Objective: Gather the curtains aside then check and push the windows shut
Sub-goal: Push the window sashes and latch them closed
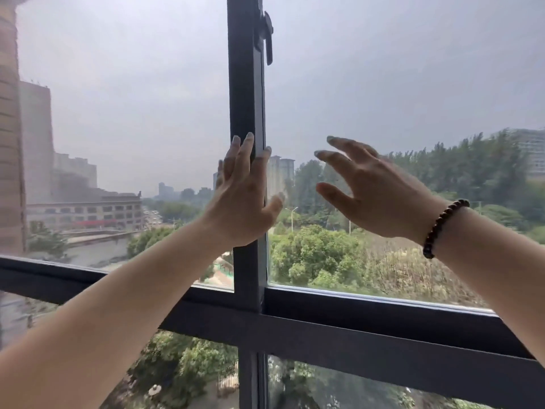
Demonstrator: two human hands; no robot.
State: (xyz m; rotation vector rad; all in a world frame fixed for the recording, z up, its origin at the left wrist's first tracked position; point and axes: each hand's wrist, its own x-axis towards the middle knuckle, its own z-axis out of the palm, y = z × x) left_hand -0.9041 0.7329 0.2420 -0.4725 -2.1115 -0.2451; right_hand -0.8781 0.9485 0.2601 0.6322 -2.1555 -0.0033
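To the left of the left hand lies the left window pane [124, 128], its glass hazy, with buildings showing through it. The left hand [244, 199] is laid flat against the dark vertical window frame [244, 98], fingers spread and straight, palm pressed to the metal; it grips nothing. Its fingertips reach up along the frame, and the thumb sticks out toward the right pane. High above this hand, on the right edge of the same frame, sits the window handle [267, 36], pointing downward. Below both hands runs the horizontal frame bar [368, 329], with further glass beneath it.

Just right of the frame is the right window pane [413, 98], with trees seen through it. The right hand [371, 187] is raised in front of this pane, fingers splayed and slightly bent, holding nothing; whether its fingertips touch the glass cannot be told. A beaded bracelet [442, 228] circles the right wrist. The two hands are near each other but apart. No curtain shows.
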